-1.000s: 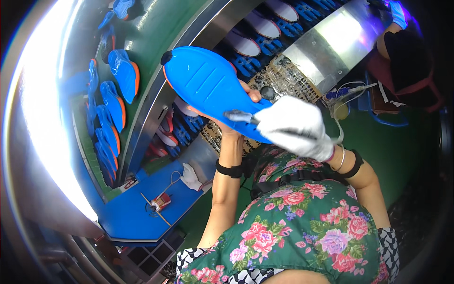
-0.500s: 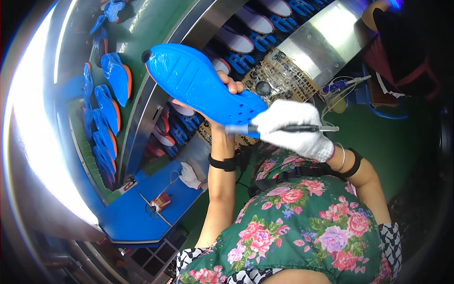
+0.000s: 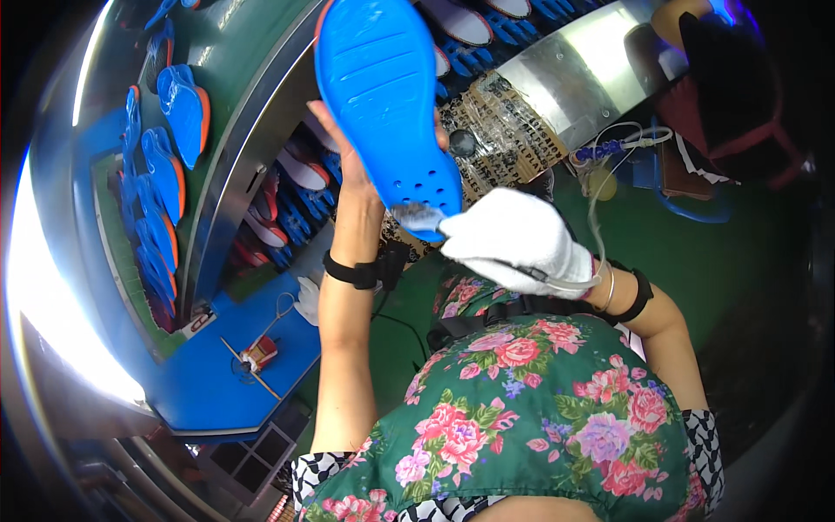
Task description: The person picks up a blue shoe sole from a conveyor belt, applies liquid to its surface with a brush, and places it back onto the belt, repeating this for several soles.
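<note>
a blue shoe sole is held up in front of the person, its flat underside turned toward the camera and its heel end pointing down. the left hand is clamped on it from behind, the fingers wrapped around its left edge and a fingertip showing at its right edge. the right hand, covered by a white glove, is closed around a small brush whose bristles are pressed against the heel end of the sole. a black band is worn on each wrist. to the left, a green conveyor belt is loaded with blue and orange soles, and a blue surface lies below it. a patterned floral dress covers the lap.
</note>
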`<state>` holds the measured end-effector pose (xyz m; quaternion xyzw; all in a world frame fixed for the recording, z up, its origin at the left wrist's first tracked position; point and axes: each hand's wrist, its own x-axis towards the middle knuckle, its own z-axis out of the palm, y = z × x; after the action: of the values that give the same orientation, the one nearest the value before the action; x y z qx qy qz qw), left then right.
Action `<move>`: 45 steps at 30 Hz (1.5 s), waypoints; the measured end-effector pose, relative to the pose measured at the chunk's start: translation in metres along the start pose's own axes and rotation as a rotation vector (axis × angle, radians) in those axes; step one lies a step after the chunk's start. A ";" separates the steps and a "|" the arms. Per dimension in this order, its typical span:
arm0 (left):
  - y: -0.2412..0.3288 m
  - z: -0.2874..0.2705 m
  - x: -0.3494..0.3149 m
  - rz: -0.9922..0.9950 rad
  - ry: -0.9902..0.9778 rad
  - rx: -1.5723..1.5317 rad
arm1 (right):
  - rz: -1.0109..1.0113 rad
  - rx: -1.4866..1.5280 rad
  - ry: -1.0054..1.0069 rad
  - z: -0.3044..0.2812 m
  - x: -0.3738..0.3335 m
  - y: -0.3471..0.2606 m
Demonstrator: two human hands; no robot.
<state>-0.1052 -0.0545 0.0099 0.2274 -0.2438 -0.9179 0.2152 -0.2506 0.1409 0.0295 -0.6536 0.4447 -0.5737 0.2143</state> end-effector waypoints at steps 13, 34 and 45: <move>0.008 -0.003 0.002 -0.303 0.089 0.356 | 0.010 0.257 -0.219 -0.006 0.017 0.009; -0.068 -0.007 -0.011 -0.079 0.183 -0.185 | 0.323 0.190 0.170 -0.061 0.050 0.035; -0.062 0.032 -0.026 -0.027 0.179 -0.403 | 0.114 -0.132 0.193 -0.067 0.035 -0.011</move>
<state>-0.1184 0.0183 0.0089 0.2638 -0.0323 -0.9270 0.2648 -0.3120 0.1329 0.0744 -0.5818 0.5364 -0.5902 0.1593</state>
